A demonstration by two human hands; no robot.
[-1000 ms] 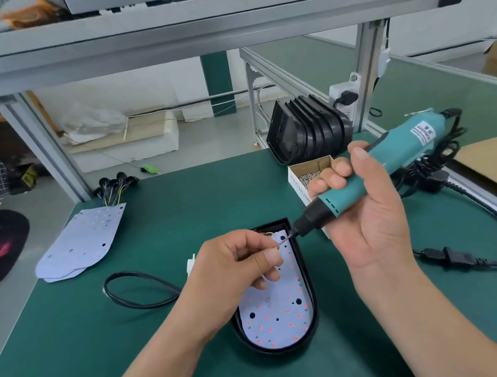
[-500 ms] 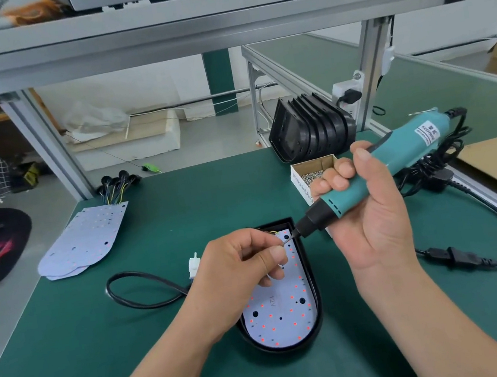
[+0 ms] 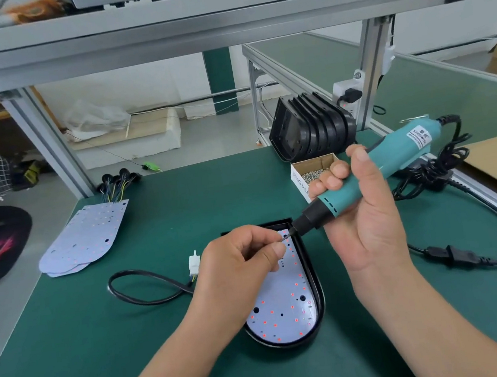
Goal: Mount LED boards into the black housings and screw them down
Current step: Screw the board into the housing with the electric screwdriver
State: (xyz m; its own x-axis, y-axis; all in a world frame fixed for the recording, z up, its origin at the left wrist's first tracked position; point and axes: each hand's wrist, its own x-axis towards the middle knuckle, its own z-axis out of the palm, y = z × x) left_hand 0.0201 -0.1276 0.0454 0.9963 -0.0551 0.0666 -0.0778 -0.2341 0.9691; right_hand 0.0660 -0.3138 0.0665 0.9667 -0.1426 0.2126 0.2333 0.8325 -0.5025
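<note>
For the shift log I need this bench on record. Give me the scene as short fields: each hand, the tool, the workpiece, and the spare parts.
left hand: left hand pinches at the tip of the driver bit; a screw there is too small to confirm
right hand: right hand grips the teal electric screwdriver, tilted
workpiece: LED board seated in black housing on green table
spares: loose LED boards far left; stacked housings and screw box far right
cable: white connector left of housing

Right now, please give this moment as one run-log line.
left hand pinches bit tip | right hand grips teal electric screwdriver | white LED board lies in black oval plastic housing
</note>
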